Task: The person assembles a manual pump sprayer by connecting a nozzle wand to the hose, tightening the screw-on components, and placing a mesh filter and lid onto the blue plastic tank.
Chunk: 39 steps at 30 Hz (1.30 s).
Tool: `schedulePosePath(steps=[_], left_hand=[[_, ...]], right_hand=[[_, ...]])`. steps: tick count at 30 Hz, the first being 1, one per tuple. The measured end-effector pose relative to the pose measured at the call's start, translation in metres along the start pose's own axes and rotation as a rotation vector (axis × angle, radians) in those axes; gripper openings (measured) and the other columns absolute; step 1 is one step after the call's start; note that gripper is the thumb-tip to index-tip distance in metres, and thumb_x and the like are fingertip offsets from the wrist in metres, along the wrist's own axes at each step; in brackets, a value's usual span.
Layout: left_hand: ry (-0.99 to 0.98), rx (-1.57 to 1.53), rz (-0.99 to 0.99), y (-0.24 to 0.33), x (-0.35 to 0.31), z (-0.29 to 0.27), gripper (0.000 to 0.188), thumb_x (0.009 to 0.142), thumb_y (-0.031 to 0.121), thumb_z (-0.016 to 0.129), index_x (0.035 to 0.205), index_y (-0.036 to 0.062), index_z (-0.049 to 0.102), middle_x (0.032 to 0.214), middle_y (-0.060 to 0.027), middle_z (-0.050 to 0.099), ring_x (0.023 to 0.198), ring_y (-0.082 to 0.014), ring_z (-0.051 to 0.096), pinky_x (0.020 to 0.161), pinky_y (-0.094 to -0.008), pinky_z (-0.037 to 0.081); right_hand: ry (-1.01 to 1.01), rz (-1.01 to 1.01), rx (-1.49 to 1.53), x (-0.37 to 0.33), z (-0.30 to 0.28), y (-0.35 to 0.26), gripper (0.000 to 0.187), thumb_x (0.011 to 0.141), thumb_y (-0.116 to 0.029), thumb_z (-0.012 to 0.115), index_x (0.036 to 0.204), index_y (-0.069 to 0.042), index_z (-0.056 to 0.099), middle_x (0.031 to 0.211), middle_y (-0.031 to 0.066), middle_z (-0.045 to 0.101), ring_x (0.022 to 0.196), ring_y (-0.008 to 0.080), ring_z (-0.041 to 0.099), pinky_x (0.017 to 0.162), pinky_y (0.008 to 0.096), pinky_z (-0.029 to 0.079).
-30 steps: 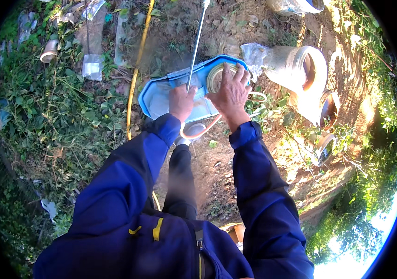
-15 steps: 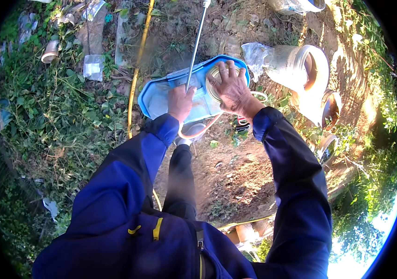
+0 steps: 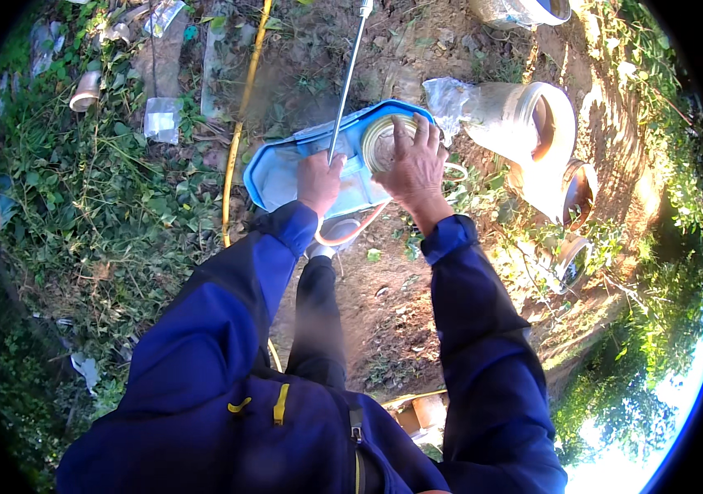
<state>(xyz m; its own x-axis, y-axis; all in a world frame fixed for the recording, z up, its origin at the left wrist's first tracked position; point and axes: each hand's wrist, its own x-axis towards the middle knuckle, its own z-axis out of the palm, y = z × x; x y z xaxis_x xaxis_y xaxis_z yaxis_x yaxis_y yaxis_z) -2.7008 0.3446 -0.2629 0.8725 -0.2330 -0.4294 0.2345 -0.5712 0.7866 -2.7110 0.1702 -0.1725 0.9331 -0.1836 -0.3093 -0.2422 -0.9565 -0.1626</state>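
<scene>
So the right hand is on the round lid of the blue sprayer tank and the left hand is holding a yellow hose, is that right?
Not quite. In the head view the left hand grips a metal wand, not the yellow hose, which lies on the ground beside the tank. The right hand is on the lid.

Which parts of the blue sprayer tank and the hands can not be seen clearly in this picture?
- Head view: the right hand covers part of the round cap.
- The left hand hides how it grips the metal rod.
- The rod's tip is cut off at the top edge.
- The blue tank hides its own lower side.
</scene>
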Motion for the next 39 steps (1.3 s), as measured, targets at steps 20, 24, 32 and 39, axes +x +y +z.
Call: schedulePosePath(steps=[20, 24, 32, 39], left_hand=[[0.006, -0.034, 0.015, 0.007, -0.003, -0.004, 0.031, 0.085, 0.027, 0.058, 0.076, -0.0014, 0.064, 0.066, -0.0237, 0.059, 0.068, -0.0423, 0.059, 0.063, -0.0499, 0.044], [0.05, -0.044, 0.068, 0.003, -0.003, -0.001, 0.03, 0.086, 0.027, 0.058, 0.078, -0.0008, 0.065, 0.068, -0.0233, 0.06, 0.069, -0.0428, 0.059, 0.063, -0.0501, 0.044], [0.012, 0.01, 0.047, 0.003, -0.004, 0.0, 0.031, 0.086, 0.028, 0.058, 0.077, -0.0005, 0.064, 0.068, -0.023, 0.06, 0.068, -0.0425, 0.059, 0.063, -0.0496, 0.044], [0.025, -0.006, 0.049, 0.01, -0.004, -0.004, 0.03, 0.085, 0.028, 0.06, 0.077, -0.0005, 0.065, 0.069, -0.0228, 0.061, 0.068, -0.0416, 0.06, 0.062, -0.0483, 0.045]], right_hand=[[-0.146, -0.533, -0.18, 0.005, -0.021, 0.011, 0.092, 0.05, -0.025, 0.084, 0.135, -0.02, 0.047, 0.139, 0.0179, 0.037, 0.133, 0.0401, 0.032, 0.099, 0.0654, 0.031], [-0.056, -0.023, -0.031, -0.003, -0.003, -0.009, 0.099, 0.053, -0.027, 0.083, 0.141, -0.019, 0.038, 0.144, 0.0183, 0.029, 0.134, 0.0443, 0.026, 0.095, 0.0674, 0.031], [-0.166, -0.738, -0.311, 0.017, -0.01, 0.027, 0.086, 0.054, -0.022, 0.08, 0.134, -0.022, 0.049, 0.139, 0.0177, 0.038, 0.133, 0.0432, 0.031, 0.091, 0.0687, 0.034], [-0.072, -0.53, -0.092, -0.003, -0.015, 0.018, 0.094, 0.051, -0.023, 0.082, 0.137, -0.022, 0.044, 0.14, 0.0177, 0.035, 0.134, 0.0416, 0.03, 0.096, 0.0655, 0.032]])
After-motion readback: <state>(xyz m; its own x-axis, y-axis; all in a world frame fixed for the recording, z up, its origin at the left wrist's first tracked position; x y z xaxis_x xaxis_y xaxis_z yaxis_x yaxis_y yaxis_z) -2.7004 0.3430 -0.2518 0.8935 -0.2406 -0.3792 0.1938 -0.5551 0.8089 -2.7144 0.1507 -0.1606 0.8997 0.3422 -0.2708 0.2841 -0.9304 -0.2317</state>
